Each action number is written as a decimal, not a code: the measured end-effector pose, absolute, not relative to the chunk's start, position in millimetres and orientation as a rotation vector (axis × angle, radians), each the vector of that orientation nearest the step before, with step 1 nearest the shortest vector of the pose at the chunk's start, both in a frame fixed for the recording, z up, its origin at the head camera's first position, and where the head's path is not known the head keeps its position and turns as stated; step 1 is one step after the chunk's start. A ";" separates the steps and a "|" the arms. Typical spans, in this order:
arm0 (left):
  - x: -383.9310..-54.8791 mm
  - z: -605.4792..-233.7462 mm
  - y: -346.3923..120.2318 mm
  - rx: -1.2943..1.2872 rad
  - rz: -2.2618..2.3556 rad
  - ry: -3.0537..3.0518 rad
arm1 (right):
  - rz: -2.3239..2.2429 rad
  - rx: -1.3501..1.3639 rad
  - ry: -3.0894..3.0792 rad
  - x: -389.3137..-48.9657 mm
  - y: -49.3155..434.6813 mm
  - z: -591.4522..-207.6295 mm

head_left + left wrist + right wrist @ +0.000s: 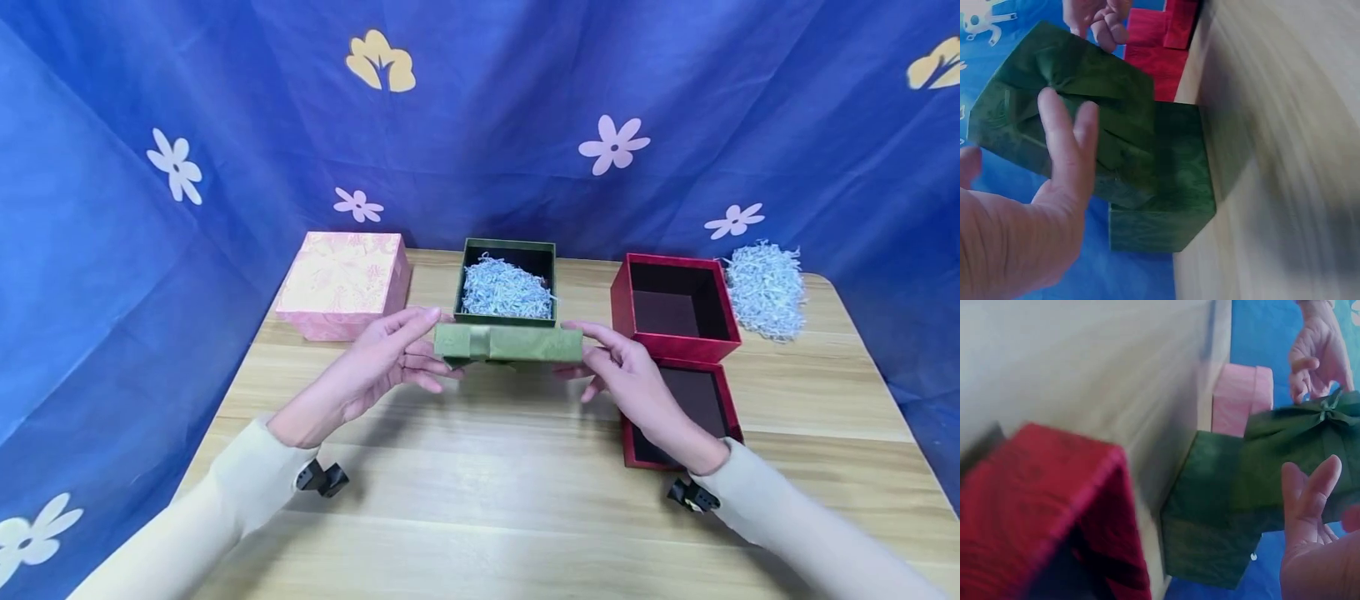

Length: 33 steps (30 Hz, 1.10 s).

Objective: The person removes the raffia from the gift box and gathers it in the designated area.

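Observation:
A green lid (525, 343) with a ribbon bow (1054, 78) is held up between both hands, edge-on in the head view. My left hand (382, 354) grips its left end, thumb at the upper edge and fingers lower down by the bow side. At the right end my right hand (626, 367) holds it, index finger along the top edge. Just behind the lid stands the green box (510, 317), with pale blue shredded paper (504, 287) inside. Both wrist views show the lid (1297, 434) overlapping the green box (1210, 525).
To the left sits a closed pink box (345, 279). An open red box (678, 343) stands at right, its red lid (693, 400) lying inside-up in front. More blue shredded paper (765, 287) lies beside the red box, near the back right table corner. A blue curtain (480, 125) hangs behind.

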<state>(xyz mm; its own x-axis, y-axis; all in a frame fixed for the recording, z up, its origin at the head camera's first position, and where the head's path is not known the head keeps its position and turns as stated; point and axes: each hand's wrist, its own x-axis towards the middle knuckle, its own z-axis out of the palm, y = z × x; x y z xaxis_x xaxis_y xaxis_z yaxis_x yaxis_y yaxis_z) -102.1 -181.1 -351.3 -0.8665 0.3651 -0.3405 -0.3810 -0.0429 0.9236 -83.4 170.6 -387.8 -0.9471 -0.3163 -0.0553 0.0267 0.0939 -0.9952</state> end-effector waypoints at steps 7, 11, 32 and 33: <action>-86.2 -370.3 -190.6 0.037 1.933 1.697 | -1.915 -0.211 2.043 -65.0 167.6 -398.0; -75.7 -385.0 -197.4 0.095 1.886 1.703 | -1.868 -0.183 1.993 -54.6 168.7 -408.1; -61.7 -432.6 -202.5 0.247 1.832 1.639 | -1.837 -0.121 1.875 -48.1 157.5 -448.4; -61.2 -433.4 -202.1 0.240 1.825 1.655 | -1.828 -0.115 1.889 -48.4 156.5 -449.3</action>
<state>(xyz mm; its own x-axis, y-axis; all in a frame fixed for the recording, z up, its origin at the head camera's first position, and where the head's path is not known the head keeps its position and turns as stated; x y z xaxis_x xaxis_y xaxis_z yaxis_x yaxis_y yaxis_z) -61.2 -202.1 -433.4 -0.7693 0.5716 -0.2855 -0.3398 0.0124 0.9404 -48.4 156.5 -449.3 -0.8690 -0.3982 -0.2938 0.2805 0.0928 -0.9554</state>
